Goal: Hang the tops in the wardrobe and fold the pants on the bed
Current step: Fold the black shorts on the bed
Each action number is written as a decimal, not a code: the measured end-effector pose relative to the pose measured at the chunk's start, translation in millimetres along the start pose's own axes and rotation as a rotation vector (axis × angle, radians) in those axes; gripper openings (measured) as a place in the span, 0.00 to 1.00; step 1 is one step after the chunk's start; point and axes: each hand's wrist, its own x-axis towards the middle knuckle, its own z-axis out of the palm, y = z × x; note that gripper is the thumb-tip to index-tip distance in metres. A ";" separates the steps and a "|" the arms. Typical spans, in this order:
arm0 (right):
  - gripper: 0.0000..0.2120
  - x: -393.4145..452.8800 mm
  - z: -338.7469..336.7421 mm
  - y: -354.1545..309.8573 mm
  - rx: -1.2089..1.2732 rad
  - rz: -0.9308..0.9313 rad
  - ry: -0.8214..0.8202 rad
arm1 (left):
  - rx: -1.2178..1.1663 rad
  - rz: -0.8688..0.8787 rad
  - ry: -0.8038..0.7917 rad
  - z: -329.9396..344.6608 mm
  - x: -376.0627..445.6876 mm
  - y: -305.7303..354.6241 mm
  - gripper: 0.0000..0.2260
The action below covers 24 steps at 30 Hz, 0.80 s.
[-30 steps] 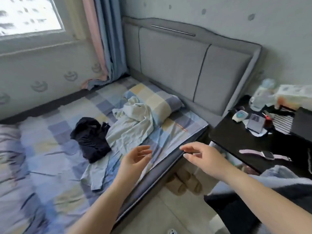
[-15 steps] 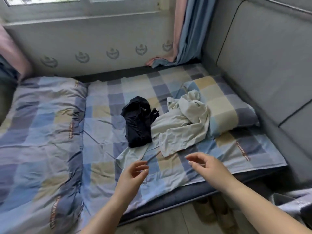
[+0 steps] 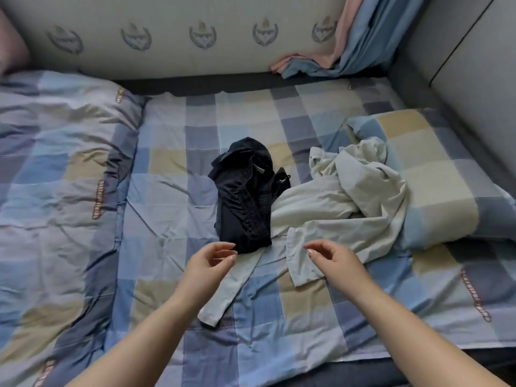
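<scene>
A bed (image 3: 173,208) is filling almost the whole view, its checked sheet of blue, grey and sandy squares lying in soft creases. At nine o'clock a puffy quilt (image 3: 55,177) in the same check is bunching up in thick folds. A pale wall (image 3: 167,29) printed with small crests is running along twelve o'clock, and at one o'clock pink and blue curtains (image 3: 349,48) are pooling on the bed's far edge. A grey padded headboard (image 3: 469,57) is rising at two o'clock, with a plump checked pillow (image 3: 435,174) lying just below it at three o'clock.

Near the centre a dark pair of pants (image 3: 245,196) is sitting in a crumpled heap, its gathered waistband showing tight ridges and a small white label. Just beside it, toward three o'clock, a pale greenish shirt (image 3: 343,208) of thin, wrinkled cloth is sprawling partly over the pillow's edge. One long narrow sleeve is trailing out from under the pants toward six o'clock, while a wider flap is lying flat at five o'clock.

The left hand (image 3: 208,265) is hovering just below the pants, fingers loosely curled and grasping nothing. The right hand (image 3: 335,263) is hovering over the shirt's flat flap, fingers likewise relaxed and bent; whether its fingertips are touching the cloth cannot be told
</scene>
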 end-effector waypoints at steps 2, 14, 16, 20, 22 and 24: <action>0.08 51.1 24.8 18.1 -0.022 -0.015 -0.029 | 0.026 -0.014 0.002 2.3 39.0 -23.3 0.08; 0.29 251.4 158.2 153.5 -0.161 0.071 -0.185 | 0.238 -0.010 -0.001 56.7 201.9 -147.2 0.08; 0.32 265.5 170.5 162.6 -0.090 0.091 -0.198 | 0.253 -0.015 0.005 60.7 207.2 -156.7 0.08; 0.30 279.1 188.3 165.7 0.224 0.240 -0.160 | 0.341 0.009 -0.010 60.3 214.9 -162.0 0.08; 0.23 278.6 193.2 163.1 0.351 0.331 -0.126 | 0.458 0.059 -0.027 60.9 221.8 -155.6 0.08; 0.12 272.4 192.9 154.8 0.133 0.208 -0.142 | 0.630 0.173 -0.037 62.6 230.8 -145.0 0.13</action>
